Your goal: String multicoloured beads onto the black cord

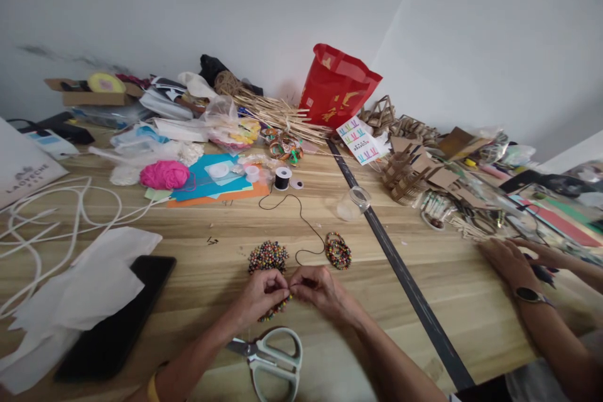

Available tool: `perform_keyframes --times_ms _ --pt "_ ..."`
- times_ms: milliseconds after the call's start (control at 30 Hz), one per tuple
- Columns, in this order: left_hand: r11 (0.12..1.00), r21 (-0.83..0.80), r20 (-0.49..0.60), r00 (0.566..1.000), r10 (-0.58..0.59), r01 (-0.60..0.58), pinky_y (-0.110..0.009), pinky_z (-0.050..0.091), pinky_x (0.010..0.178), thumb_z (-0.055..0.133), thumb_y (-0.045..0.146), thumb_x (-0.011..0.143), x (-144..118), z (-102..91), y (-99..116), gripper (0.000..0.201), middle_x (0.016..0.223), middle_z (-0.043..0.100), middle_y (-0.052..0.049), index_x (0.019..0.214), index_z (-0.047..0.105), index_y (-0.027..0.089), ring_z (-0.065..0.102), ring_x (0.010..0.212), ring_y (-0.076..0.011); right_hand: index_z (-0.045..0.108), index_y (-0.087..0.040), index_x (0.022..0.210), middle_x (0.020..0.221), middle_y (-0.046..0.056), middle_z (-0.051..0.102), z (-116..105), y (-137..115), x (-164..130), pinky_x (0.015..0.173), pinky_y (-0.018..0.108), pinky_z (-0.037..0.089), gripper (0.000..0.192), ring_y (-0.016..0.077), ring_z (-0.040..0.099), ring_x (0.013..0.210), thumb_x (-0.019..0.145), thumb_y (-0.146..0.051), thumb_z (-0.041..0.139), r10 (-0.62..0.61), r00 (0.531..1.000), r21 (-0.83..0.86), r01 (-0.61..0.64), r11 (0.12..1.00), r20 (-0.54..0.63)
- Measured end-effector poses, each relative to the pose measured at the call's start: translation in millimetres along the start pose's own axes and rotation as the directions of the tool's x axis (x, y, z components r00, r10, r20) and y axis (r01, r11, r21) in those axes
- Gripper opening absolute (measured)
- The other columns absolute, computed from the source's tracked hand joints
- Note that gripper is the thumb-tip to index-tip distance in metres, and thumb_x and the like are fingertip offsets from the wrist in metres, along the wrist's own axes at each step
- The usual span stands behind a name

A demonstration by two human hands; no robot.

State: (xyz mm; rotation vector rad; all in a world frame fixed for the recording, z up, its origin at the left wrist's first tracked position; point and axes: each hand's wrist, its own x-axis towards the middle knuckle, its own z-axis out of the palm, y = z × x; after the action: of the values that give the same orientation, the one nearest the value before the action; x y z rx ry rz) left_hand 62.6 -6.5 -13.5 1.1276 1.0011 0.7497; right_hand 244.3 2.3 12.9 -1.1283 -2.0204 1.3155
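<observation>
Pinching a beaded strand (276, 310) with the left hand (262, 295), just beyond the scissors (254, 352); pressing right hand (321, 292) fingertips together at its end, exact hold too small to tell; facing a bead pile (267, 257) and beaded bracelets (339, 252) farther beyond the scissors.

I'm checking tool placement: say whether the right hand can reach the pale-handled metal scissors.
Probably yes: the scissors lie uncovered near the right hand, nothing visible between, though the hand is busy at the multicoloured beaded strand.
</observation>
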Motion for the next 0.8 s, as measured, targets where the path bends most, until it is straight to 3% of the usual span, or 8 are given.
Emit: perform_keyframes --times_ms 133,333,500,800 --pt "0.982 -0.141 0.076 0.990 -0.116 0.126 -0.022 0.039 0.047 0.064 0.055 0.068 -2.4 -3.7 3.3 0.044 0.065 0.067 -0.004 0.078 0.063 0.012 0.059 0.049 -0.0129 0.062 -0.013 0.074 0.057 -0.002 0.054 -2.2 12.8 5.0 0.049 0.019 0.035 0.026 0.0089 0.048 0.051 0.081 -0.038 0.063 0.062 0.997 0.224 -0.051 0.973 -0.041" --pt "0.910 -0.319 0.214 0.956 -0.202 0.264 -0.030 0.047 0.062 0.064 0.059 0.070 -5.8 -8.9 5.5 0.055 0.074 0.073 -0.011 0.094 0.063 0.010 0.067 0.064 -0.0204 0.060 -0.012 0.072 0.056 -0.001 0.057 -6.3 27.6 13.6 0.047 0.019 0.040 0.035 0.0077 0.050 0.046 0.072 -0.045 0.071 0.103 0.994 0.456 -0.075 0.887 -0.036" --pt "0.882 -0.348 0.291 0.931 -0.221 0.318 -0.030 0.047 0.060 0.063 0.055 0.074 -6.0 -11.4 2.7 0.050 0.076 0.074 -0.011 0.097 0.061 0.010 0.070 0.066 -0.0229 0.059 -0.012 0.071 0.055 -0.002 0.057 -9.1 28.0 15.1 0.046 0.018 0.042 0.038 0.0067 0.051 0.043 0.068 -0.047 0.073 0.148 0.988 0.518 -0.110 0.848 -0.032" --pt "0.877 -0.332 0.279 0.924 -0.260 0.347 -0.030 0.047 0.056 0.066 0.051 0.072 -7.3 -12.6 -0.2 0.045 0.077 0.074 -0.011 0.094 0.054 0.014 0.071 0.063 -0.0240 0.059 -0.012 0.070 0.053 -0.003 0.057 -8.5 32.2 16.9 0.043 0.017 0.040 0.037 0.0058 0.049 0.041 0.067 -0.046 0.074 0.143 0.990 0.539 -0.112 0.835 -0.015"
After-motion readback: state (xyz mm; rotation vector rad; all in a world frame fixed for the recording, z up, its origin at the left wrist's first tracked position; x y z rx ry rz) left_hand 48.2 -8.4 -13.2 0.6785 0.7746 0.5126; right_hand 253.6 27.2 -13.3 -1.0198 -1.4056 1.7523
